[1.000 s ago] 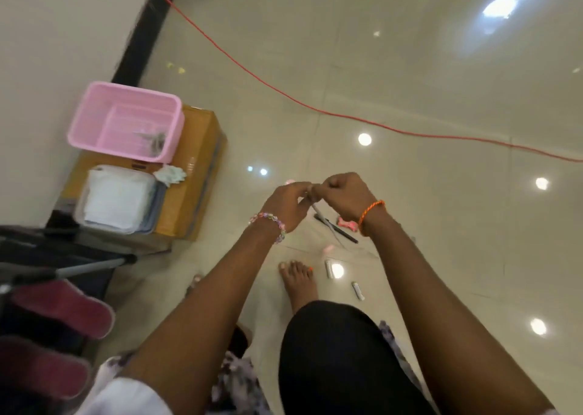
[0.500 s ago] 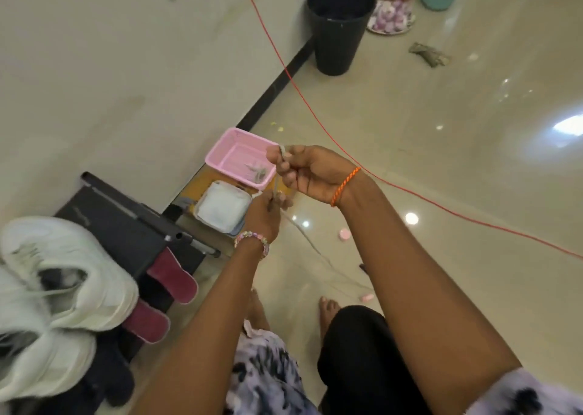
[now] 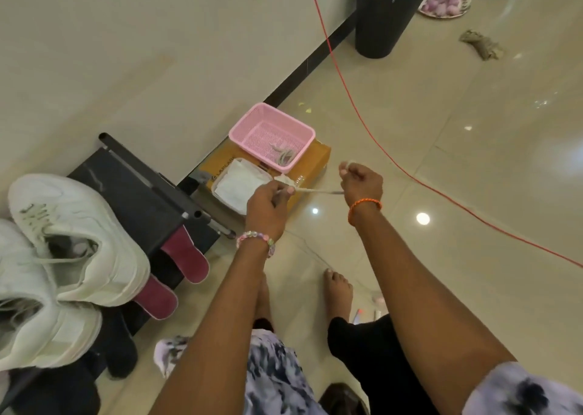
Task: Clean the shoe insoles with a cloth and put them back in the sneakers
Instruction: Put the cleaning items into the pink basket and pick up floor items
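Hands drawn apart since a moment ago: left hand and right hand each pinching one taut shoelace. Sneakers untouched on rack; insole cleaning apparently not begun.

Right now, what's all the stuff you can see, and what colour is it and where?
sneakers: two, white, on the black rack, left
slippers: two, maroon, in the rack
basket: one, pink, on the cardboard box
cardboard box: one, brown, by the wall
folded cloths: white, in a tub on the box
bin: one, black, top
cable: one, red, across the floor
string: one, pale, between the hands
left hand: pinches the string
right hand: grips the string
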